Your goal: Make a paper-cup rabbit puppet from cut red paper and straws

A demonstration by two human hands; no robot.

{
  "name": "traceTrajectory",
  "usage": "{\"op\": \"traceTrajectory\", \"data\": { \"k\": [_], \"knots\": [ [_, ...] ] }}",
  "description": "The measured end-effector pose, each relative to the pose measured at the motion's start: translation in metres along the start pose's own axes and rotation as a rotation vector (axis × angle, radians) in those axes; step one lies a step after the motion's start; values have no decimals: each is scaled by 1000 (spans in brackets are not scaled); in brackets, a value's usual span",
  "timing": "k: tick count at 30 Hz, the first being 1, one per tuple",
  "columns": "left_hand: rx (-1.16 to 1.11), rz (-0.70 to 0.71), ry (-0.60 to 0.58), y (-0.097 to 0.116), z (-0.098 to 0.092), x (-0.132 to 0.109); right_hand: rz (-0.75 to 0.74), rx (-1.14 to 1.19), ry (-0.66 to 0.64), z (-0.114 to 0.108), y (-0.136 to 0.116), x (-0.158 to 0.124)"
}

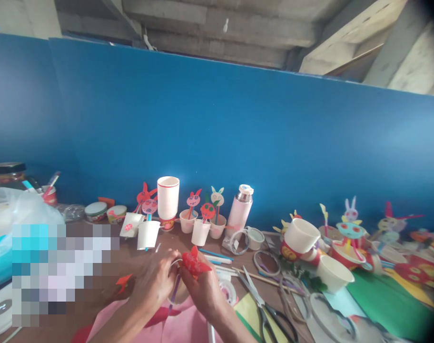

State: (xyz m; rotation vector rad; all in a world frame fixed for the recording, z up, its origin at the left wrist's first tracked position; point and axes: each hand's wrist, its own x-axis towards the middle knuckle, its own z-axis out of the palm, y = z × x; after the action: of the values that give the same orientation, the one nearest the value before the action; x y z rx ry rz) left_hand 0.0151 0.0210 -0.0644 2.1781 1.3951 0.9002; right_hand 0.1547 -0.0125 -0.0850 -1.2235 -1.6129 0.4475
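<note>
My two hands meet low in the middle of the view over a brown table [106,274]. My right hand [202,288] is closed around a red paper cut-out figure [193,263] with pointed ears. My left hand [154,283] is closed beside it, fingers curled against a purple straw [174,293] that runs down from the figure. Pink paper [174,328] lies under my wrists. A small red paper scrap [123,282] lies just left of my left hand.
Behind stand a stack of white paper cups [167,196], several cups with paper animals on sticks [202,214], a pink flask [239,209] and tape rolls [240,240]. Scissors [265,312] lie at right, beside green paper [388,297]. A blue wall [238,133] backs the table.
</note>
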Motion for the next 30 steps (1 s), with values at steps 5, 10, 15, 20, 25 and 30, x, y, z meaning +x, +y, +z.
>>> {"op": "traceTrajectory", "data": {
  "k": [5,10,15,20,25,30],
  "knots": [
    [-62,52,-137,0,-6,3,25,36,-23,-1,-3,0],
    [17,-29,-129,0,-4,1,44,86,-27,3,-3,-4],
    [58,-91,-156,4,-5,1,82,96,-10,6,-2,-5],
    [17,-130,-150,11,-13,3,118,152,-46,-5,-10,2],
    [-9,-142,-88,12,-23,9,141,291,6,-19,-14,6],
    [50,-220,-53,-5,-27,18,87,134,55,-23,-16,3]
  ]
}}
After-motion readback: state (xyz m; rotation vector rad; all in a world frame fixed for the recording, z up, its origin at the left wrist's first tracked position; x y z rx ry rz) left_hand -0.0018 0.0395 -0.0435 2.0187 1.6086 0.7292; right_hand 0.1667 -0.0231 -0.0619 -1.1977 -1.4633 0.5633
